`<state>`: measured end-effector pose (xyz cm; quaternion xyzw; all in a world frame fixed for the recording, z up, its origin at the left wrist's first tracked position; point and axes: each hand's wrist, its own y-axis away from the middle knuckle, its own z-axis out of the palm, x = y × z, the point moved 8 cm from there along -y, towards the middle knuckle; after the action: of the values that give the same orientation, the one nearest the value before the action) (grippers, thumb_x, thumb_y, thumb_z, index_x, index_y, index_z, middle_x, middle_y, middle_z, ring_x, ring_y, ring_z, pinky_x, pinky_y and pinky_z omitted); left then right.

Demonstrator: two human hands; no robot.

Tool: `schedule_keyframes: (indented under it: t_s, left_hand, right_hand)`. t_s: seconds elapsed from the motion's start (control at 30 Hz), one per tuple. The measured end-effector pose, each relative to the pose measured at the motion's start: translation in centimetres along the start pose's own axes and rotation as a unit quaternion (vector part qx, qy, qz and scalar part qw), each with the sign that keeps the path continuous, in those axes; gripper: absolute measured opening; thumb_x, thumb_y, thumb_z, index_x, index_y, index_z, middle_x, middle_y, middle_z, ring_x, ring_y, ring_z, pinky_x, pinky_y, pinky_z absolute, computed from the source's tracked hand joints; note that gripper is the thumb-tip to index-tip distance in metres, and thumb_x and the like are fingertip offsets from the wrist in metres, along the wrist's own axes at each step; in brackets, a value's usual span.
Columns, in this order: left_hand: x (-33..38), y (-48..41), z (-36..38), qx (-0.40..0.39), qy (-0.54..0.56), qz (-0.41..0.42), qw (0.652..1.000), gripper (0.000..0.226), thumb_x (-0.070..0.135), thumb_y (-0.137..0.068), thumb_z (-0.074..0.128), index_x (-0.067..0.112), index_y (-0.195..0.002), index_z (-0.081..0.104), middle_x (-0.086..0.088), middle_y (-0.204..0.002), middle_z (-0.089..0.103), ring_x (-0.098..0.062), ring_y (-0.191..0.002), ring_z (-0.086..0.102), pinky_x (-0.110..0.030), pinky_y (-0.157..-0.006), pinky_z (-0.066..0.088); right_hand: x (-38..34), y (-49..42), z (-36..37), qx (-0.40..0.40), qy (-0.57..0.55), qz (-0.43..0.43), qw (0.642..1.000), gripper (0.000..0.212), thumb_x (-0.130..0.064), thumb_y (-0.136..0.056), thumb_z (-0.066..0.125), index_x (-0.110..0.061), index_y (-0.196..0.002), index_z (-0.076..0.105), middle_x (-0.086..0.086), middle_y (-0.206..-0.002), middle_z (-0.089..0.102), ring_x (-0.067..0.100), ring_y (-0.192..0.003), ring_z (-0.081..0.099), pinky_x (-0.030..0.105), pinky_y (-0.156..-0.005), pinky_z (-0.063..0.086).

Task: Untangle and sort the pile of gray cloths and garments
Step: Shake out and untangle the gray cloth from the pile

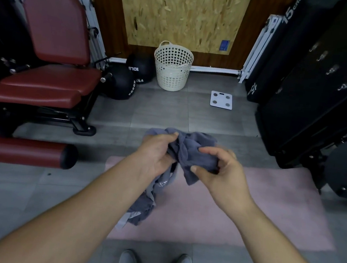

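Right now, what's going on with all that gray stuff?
A person is standing over a pink mat, holding a tangled bundle of gray cloths up off the floor. The left hand grips one side and the right hand pinches another part, while a long piece dangles below. A white basket stands by the wall, further off.

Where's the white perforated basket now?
Head view, upper centre: white perforated plastic basket on the floor below the chipboard panel, between black medicine balls and white bathroom scale.
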<state>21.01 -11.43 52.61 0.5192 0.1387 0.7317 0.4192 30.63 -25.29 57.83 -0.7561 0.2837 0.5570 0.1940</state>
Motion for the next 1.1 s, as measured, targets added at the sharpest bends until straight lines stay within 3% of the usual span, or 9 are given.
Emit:
schedule_keyframes:
  t_s: [0.13,0.3,0.43,0.5,0.6,0.77,0.87,0.97,1.1]
  left_hand:
    - [0.7,0.5,-0.3,-0.016,0.0,-0.011,1.0,0.02,-0.001,-0.098,0.052,0.0,-0.081,0.062,-0.011,-0.066,0.065,-0.015,-0.05,0.065,-0.026,-0.046,0.055]
    - [-0.1,0.9,-1.8,-0.016,-0.034,-0.027,0.999,0.017,-0.007,-0.098,0.048,0.006,-0.102,0.059,-0.009,-0.08,0.063,-0.018,-0.066,0.063,-0.026,-0.052,0.056]
    - [1.0,2.9,-1.5,-0.02,-0.249,0.028,0.968,0.009,0.031,-0.099,0.06,0.026,-0.093,0.064,0.006,-0.075,0.068,-0.009,-0.063,0.065,-0.022,-0.055,0.052]
    - [2.6,3.7,-0.2,-0.06,-0.278,0.142,0.948,0.012,0.031,-0.098,0.062,0.024,-0.093,0.07,0.016,-0.076,0.071,0.003,-0.07,0.066,-0.017,-0.067,0.053]
    - [2.4,4.5,1.9,-0.168,-0.258,0.159,0.938,0.026,0.017,-0.094,0.067,0.017,-0.121,0.066,0.005,-0.098,0.074,-0.001,-0.095,0.068,-0.017,-0.089,0.052]
    - [2.9,4.8,2.4,-0.169,-0.276,0.207,0.923,0.014,0.003,-0.088,0.071,0.013,-0.08,0.067,0.009,-0.067,0.069,0.0,-0.062,0.062,-0.015,-0.058,0.05]
    - [3.5,4.6,2.3,-0.168,-0.152,0.205,0.952,0.017,0.003,-0.09,0.066,0.015,-0.079,0.061,0.006,-0.068,0.065,-0.005,-0.064,0.058,-0.022,-0.066,0.046]
    - [4.8,4.1,1.8,-0.178,-0.019,0.202,0.963,0.012,0.01,-0.086,0.067,0.015,-0.082,0.056,0.002,-0.075,0.064,-0.007,-0.07,0.059,-0.023,-0.073,0.046]
    - [6.8,3.2,-0.4,-0.146,-0.083,0.221,0.961,0.017,0.006,-0.084,0.067,0.018,-0.084,0.055,-0.003,-0.076,0.063,-0.012,-0.067,0.056,-0.026,-0.062,0.043]
  right_hand:
    - [-2.3,-0.8,0.0,-0.037,0.087,-0.093,0.991,0.046,0.002,-0.08,0.078,-0.036,-0.104,0.07,-0.008,-0.14,0.046,-0.002,-0.125,0.053,0.013,-0.1,0.045]
    - [-3.3,-2.7,-0.6,-0.003,0.037,-0.112,0.993,0.015,-0.005,-0.087,0.074,-0.019,-0.083,0.075,-0.001,-0.097,0.073,0.008,-0.093,0.067,0.025,-0.086,0.052]
    - [-2.9,-3.9,-0.2,-0.031,0.024,-0.071,0.997,0.018,-0.013,-0.093,0.069,-0.027,-0.082,0.071,0.0,-0.09,0.07,0.01,-0.084,0.063,0.022,-0.077,0.05]
    - [-3.0,-4.2,0.4,-0.059,-0.046,-0.047,0.996,0.016,-0.006,-0.095,0.064,-0.018,-0.086,0.069,-0.003,-0.082,0.067,0.005,-0.076,0.058,0.018,-0.072,0.048]
    - [-2.2,-4.3,1.6,-0.105,-0.159,0.029,0.981,0.01,-0.002,-0.097,0.059,-0.006,-0.094,0.066,0.003,-0.081,0.067,0.008,-0.074,0.06,0.017,-0.068,0.05]
    - [-1.4,-3.8,1.1,-0.107,-0.303,0.104,0.941,0.021,-0.016,-0.086,0.068,-0.008,-0.105,0.066,0.016,-0.089,0.072,0.022,-0.083,0.069,0.027,-0.073,0.058]
    - [-0.4,-2.7,1.0,-0.193,-0.165,0.097,0.962,0.013,-0.013,-0.087,0.069,-0.007,-0.097,0.064,-0.002,-0.076,0.072,0.006,-0.07,0.067,0.016,-0.062,0.051]
    - [2.0,-1.8,0.7,-0.257,-0.039,0.125,0.958,0.021,-0.018,-0.09,0.073,-0.001,-0.101,0.069,0.007,-0.093,0.076,0.019,-0.087,0.072,0.03,-0.076,0.057]
    - [1.5,-2.5,-1.6,-0.196,-0.018,0.074,0.978,0.027,-0.021,-0.094,0.067,0.006,-0.092,0.061,0.009,-0.08,0.063,0.022,-0.073,0.058,0.036,-0.067,0.046]
